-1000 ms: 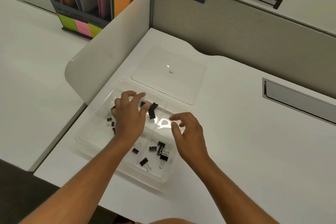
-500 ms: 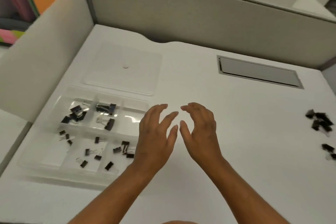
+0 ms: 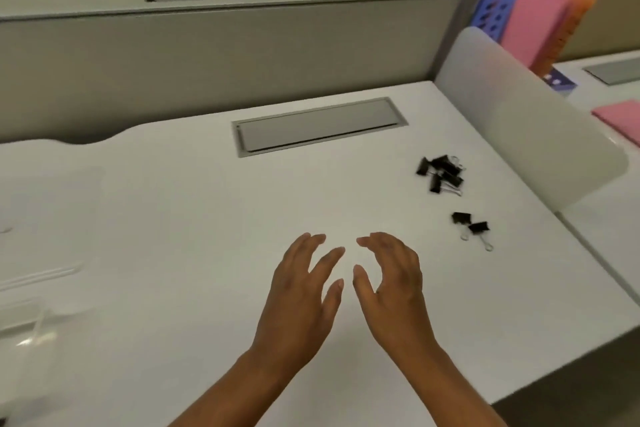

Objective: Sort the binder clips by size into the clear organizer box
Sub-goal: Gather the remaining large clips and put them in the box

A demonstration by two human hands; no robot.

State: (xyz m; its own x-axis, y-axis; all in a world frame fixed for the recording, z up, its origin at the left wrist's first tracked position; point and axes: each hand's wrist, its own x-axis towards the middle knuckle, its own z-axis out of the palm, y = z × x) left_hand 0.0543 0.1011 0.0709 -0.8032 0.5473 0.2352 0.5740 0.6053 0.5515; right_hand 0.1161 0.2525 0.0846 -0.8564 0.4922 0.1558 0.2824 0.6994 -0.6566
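Note:
A pile of several black binder clips (image 3: 441,174) lies on the white desk at the right. Two more black clips (image 3: 472,225) lie apart, a little nearer to me. My left hand (image 3: 301,291) and my right hand (image 3: 391,282) hover side by side over the middle of the desk, fingers relaxed and holding nothing. They are left of and nearer than the clips. Only a blurred corner of the clear organizer box (image 3: 31,326) shows at the left edge. Its clear lid (image 3: 41,198) lies flat behind it.
A grey cable hatch (image 3: 320,126) is set into the desk behind my hands. A grey partition wall (image 3: 214,59) closes the back. A white curved divider (image 3: 526,114) bounds the right side, with pink and orange folders (image 3: 533,14) beyond it.
My view has swung right from the organizer box to the loose clips. My left hand let go of a clip in the box. Both hands moved right, empty.

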